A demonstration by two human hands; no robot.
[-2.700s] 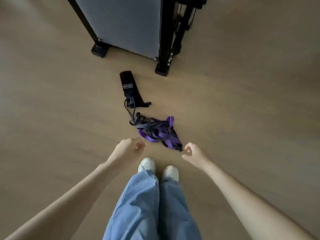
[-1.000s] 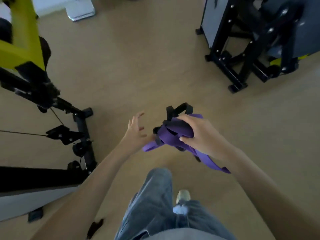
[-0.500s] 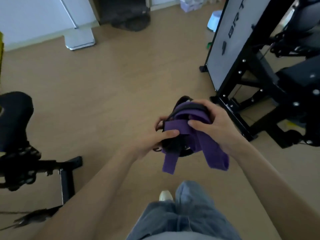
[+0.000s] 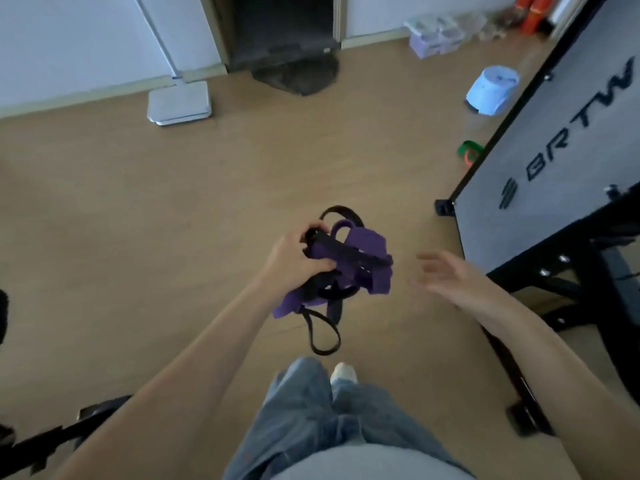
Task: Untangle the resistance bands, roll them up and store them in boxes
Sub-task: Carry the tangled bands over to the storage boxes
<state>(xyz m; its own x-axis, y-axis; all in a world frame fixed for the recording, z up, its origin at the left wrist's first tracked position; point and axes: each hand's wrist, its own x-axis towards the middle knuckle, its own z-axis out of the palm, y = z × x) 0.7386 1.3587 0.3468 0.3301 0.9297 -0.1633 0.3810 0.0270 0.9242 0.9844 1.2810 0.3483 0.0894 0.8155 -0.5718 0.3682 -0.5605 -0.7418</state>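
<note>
Released by the right hand (image 4: 446, 277) (fingers now spread); left hand (image 4: 294, 261) alone clutches the tangled bands (image 4: 349, 268).

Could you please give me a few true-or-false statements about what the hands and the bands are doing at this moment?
1. The left hand grips the tangled bundle of purple and black resistance bands. True.
2. The right hand also holds the bundle. False: it is open and apart from it.
3. A black loop hangs below the bundle. True.
4. The bundle lies on the wooden floor. False: it is held above it.
</note>
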